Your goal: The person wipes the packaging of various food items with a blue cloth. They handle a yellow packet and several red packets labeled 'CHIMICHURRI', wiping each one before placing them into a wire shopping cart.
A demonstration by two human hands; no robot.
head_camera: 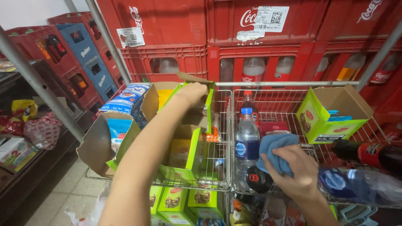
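My left hand (193,93) reaches forward and grips the top flap of an open green carton (190,155) standing in the left wire basket (221,138). My right hand (293,169) presses a blue cloth (274,144) against the black cap of a dark bottle (256,179) lying in the right wire basket (268,100). An upright clear water bottle with a blue cap (246,144) stands just left of the cloth, with a red-capped soda bottle (248,104) behind it.
Red crates (259,54) of bottles are stacked behind the baskets. Another open green carton (331,113) sits at right above lying bottles (368,182). A brown box with snack bags (113,134) hangs off the left basket. Shelves with packets (25,125) line the far left.
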